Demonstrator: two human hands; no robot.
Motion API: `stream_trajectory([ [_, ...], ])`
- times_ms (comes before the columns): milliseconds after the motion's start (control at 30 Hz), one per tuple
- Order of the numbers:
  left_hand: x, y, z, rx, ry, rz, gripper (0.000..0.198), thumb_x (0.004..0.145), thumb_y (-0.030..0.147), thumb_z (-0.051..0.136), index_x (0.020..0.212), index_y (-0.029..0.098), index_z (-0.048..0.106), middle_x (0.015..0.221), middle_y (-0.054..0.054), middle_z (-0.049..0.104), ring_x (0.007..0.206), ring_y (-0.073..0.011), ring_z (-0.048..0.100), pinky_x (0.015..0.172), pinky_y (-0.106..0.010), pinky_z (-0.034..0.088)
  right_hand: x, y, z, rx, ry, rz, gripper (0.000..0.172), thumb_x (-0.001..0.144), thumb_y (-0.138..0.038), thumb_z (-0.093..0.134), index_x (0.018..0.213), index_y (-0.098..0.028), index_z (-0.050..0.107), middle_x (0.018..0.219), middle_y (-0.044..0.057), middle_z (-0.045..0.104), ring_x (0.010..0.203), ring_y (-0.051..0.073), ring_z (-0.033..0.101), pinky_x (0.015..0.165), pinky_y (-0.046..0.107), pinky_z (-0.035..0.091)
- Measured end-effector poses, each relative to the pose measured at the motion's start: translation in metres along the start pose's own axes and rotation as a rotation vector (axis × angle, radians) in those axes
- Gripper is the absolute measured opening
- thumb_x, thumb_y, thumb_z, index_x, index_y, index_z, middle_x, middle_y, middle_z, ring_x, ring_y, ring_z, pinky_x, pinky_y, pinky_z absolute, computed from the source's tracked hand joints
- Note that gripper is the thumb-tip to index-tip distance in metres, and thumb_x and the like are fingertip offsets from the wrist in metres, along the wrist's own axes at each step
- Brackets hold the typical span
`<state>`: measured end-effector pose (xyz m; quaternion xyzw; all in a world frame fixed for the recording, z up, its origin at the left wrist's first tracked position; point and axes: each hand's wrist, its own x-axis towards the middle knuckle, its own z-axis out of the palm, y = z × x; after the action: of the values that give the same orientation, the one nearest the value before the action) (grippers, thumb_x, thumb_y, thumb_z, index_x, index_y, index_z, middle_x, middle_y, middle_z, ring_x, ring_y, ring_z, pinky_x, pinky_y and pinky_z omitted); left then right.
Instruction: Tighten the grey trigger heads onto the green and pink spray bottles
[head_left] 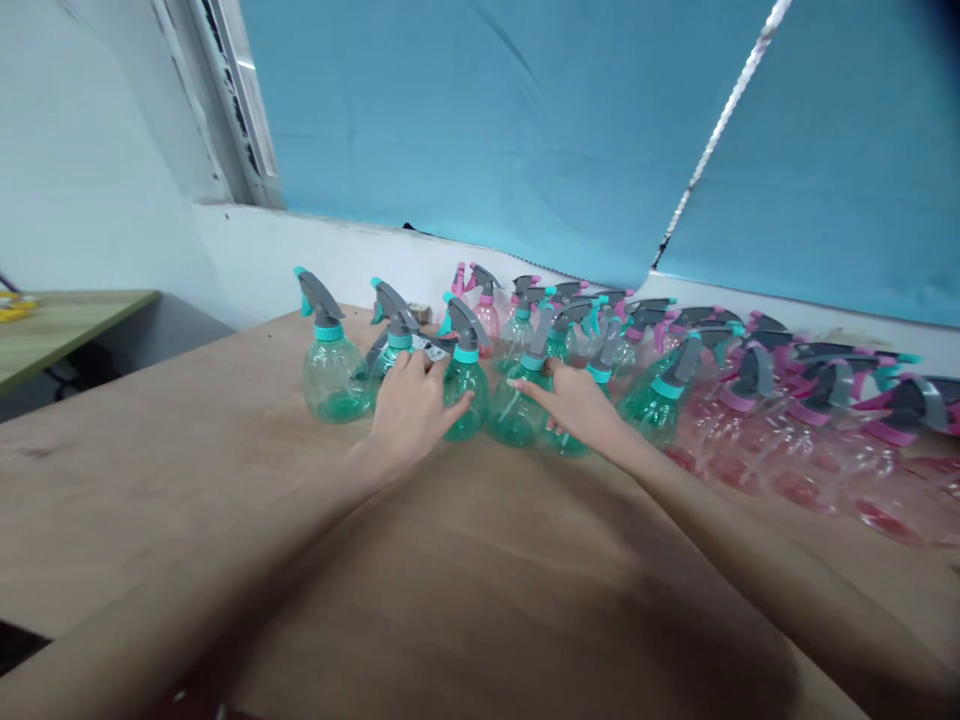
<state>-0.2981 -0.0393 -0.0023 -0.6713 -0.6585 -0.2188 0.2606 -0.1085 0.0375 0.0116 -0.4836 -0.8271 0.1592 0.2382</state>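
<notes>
1. Head view: we have left hand (412, 405) at two green spray bottles (465, 400), fingers bent; grasp unclear.
2. Right hand (581, 405): thumb across another green bottle (514, 420), fingers curled beyond; can't confirm grip.
3. Progress, our read: trigger heads fitted; greens left on table (187, 420), pink bottles (799, 475) packed right. Remainder unclear.
4. No readable brands.

Green-collared spray bottles (332, 375), front row, centre: 6. Pink-collared spray bottles (802, 455), front row, right: at least 3. Back-row bottles (487, 318): overlapping, can't count exactly. Left hand (411, 405) plus right hand (576, 398), centre: 2. Main table (450, 570), centre, plus side table (75, 318), far left: 2. Blue panels (450, 120), top: 2. Yellow item (16, 308), left edge: 1.
</notes>
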Motion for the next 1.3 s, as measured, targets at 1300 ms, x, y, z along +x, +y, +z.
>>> stream_trajectory([
  [1300,-0.058,0.183,-0.004,-1.022,-0.379,0.178,0.075,0.078,0.039,0.067,0.136,0.028,0.021,0.137,-0.009,0.038,0.126,-0.0271,0.037,0.102,-0.046,0.032,-0.132,0.106,-0.108,0.441,-0.256,-0.227,0.064,0.068,-0.043,0.072,0.124,-0.028,0.043,0.111,0.003,0.058,0.102,0.023,0.056,0.087,0.042,0.047],
])
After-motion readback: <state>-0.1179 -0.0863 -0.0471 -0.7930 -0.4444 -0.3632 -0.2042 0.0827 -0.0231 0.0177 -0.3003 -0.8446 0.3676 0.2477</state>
